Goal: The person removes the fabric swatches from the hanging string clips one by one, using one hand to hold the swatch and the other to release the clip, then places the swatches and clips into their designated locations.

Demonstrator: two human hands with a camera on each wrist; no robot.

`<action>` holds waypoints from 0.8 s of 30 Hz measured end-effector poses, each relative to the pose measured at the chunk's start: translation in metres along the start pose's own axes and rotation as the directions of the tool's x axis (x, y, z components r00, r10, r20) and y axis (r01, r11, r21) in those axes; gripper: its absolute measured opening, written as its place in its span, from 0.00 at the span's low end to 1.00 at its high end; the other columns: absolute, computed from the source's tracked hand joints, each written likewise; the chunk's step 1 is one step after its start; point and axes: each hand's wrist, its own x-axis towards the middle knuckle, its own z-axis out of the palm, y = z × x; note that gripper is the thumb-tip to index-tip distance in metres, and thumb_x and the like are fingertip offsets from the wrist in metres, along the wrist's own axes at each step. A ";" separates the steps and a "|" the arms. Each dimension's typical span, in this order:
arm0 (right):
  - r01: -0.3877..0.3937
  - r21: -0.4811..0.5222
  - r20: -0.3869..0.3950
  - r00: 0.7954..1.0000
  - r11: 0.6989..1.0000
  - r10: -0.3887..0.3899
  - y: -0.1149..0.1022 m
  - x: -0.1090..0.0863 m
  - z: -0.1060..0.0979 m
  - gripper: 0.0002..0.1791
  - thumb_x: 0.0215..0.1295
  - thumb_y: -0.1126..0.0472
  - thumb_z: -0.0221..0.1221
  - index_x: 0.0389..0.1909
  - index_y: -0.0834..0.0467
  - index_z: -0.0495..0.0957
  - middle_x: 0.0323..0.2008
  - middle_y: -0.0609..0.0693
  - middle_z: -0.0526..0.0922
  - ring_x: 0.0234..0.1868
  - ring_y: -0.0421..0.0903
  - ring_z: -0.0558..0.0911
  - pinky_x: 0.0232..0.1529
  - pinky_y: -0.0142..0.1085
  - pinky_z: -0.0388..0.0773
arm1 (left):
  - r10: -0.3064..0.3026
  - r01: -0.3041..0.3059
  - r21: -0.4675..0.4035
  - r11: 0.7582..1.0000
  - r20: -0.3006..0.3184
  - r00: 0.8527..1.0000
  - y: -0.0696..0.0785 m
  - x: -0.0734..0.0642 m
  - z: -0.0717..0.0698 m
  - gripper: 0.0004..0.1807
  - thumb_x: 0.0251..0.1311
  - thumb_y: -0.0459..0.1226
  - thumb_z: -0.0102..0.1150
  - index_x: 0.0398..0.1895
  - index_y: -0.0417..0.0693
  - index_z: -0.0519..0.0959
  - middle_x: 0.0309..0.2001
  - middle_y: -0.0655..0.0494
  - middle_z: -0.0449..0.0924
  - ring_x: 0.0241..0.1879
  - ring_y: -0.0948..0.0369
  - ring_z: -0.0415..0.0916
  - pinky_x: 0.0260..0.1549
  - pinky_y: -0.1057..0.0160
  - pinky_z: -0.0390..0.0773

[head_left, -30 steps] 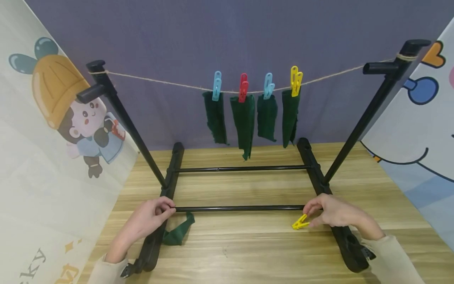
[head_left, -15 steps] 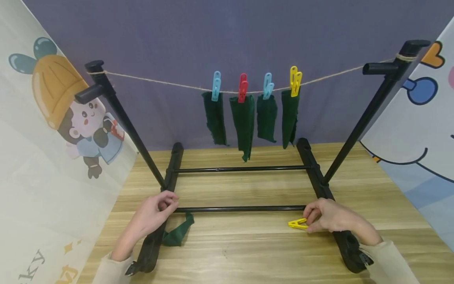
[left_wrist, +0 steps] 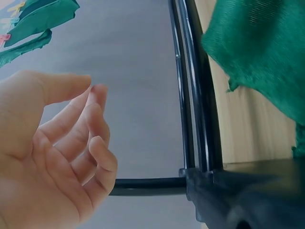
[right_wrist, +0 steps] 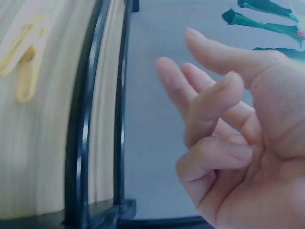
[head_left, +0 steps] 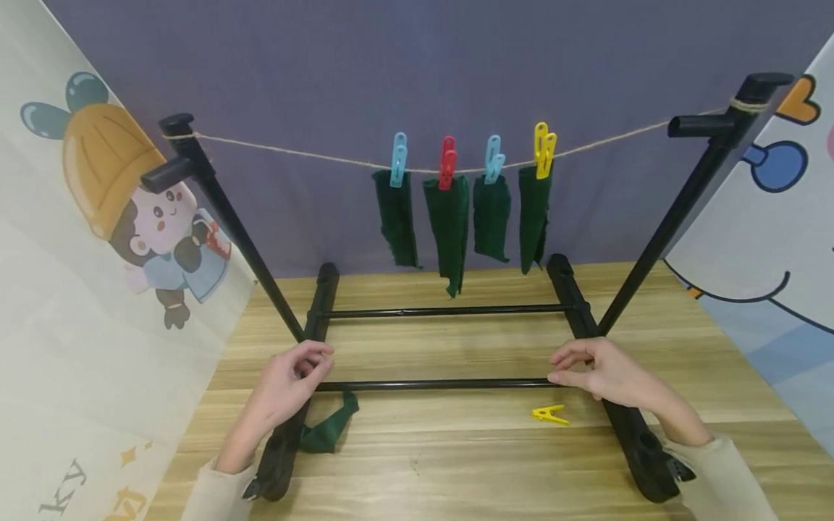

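Note:
My left hand (head_left: 289, 380) hovers above the rack's left foot, fingers loosely curled and holding nothing; in the left wrist view its thumb and fingertips come close together. A dark green cloth scrap (head_left: 329, 427) lies crumpled on the table just below that hand. My right hand (head_left: 609, 369) is over the right foot, its thumb and fingers apart with nothing between them. Near it, on the table, lies a yellow clothespin (head_left: 550, 414). Green cloth pieces hang from the string, held by a blue clothespin (head_left: 399, 161), a red clothespin (head_left: 447, 163), another blue clothespin (head_left: 494, 159) and a yellow clothespin (head_left: 544, 150).
A black rack stands on the wooden table (head_left: 443, 463), with a left post (head_left: 244, 239), a right post (head_left: 671, 217) and low crossbars (head_left: 443, 384). The string (head_left: 287, 150) sags between the posts. A purple backdrop (head_left: 326, 65) and printed side panels surround it.
My right hand has let go of the yellow clothespin, leaving it on the table, and has lifted away from it. My left hand has risen slightly and shifted right.

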 end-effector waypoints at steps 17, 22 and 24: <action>0.241 0.007 -0.407 0.887 0.971 -0.217 -0.061 0.018 0.008 0.07 0.71 0.63 0.69 0.47 0.54 0.88 0.30 0.39 0.88 0.12 0.40 0.67 0.13 0.35 0.63 | -0.025 0.008 -0.108 0.994 -0.156 0.987 0.024 0.018 0.009 0.11 0.74 0.44 0.66 0.51 0.51 0.87 0.40 0.56 0.88 0.31 0.65 0.79 0.31 0.67 0.76; 0.328 0.073 -0.480 0.839 0.942 -0.255 -0.074 0.025 0.010 0.07 0.71 0.68 0.67 0.47 0.58 0.88 0.33 0.33 0.89 0.13 0.40 0.70 0.13 0.36 0.64 | -0.023 -0.003 -0.158 0.987 -0.163 0.986 0.037 0.026 0.013 0.12 0.72 0.47 0.67 0.51 0.53 0.87 0.43 0.56 0.88 0.31 0.64 0.78 0.30 0.67 0.76; 0.353 0.093 -0.497 0.826 0.931 -0.264 -0.078 0.028 0.011 0.07 0.71 0.69 0.66 0.47 0.60 0.87 0.36 0.32 0.90 0.13 0.40 0.69 0.13 0.37 0.63 | -0.013 -0.018 -0.178 0.984 -0.172 0.985 0.041 0.029 0.015 0.11 0.72 0.47 0.68 0.51 0.54 0.87 0.43 0.56 0.88 0.32 0.64 0.78 0.31 0.67 0.76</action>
